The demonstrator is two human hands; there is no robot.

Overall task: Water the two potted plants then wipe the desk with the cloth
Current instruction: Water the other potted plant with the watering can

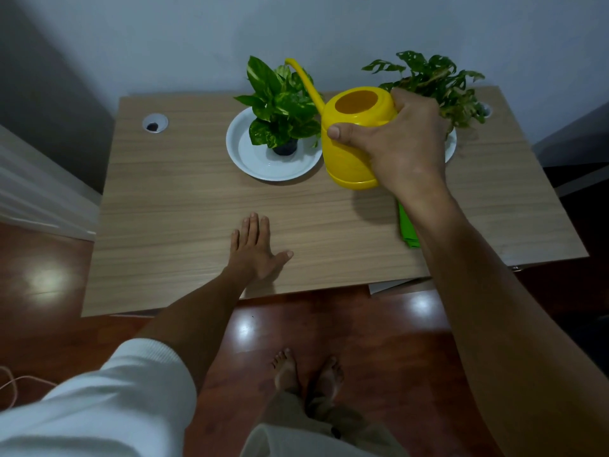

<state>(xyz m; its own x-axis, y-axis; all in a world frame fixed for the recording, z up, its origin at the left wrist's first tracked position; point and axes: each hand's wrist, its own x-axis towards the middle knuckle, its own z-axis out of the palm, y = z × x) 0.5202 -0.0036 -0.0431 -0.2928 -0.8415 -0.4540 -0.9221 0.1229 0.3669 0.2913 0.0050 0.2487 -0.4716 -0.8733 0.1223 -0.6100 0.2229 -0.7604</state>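
Yellow watering can (356, 140), clenched in the right hand (400, 140), aims its long spout up-left over the left plant (280, 100) while the left hand (253, 249) lies flat, fingers released, on the desk (184, 199).

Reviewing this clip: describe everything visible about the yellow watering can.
The yellow watering can looks like glossy plastic: a rounded barrel body with a wide open top and a long thin curved spout rising toward the left potted plant. The right hand grips it from its right side, held just above the desk, roughly upright. Its handle is hidden; no water visible.
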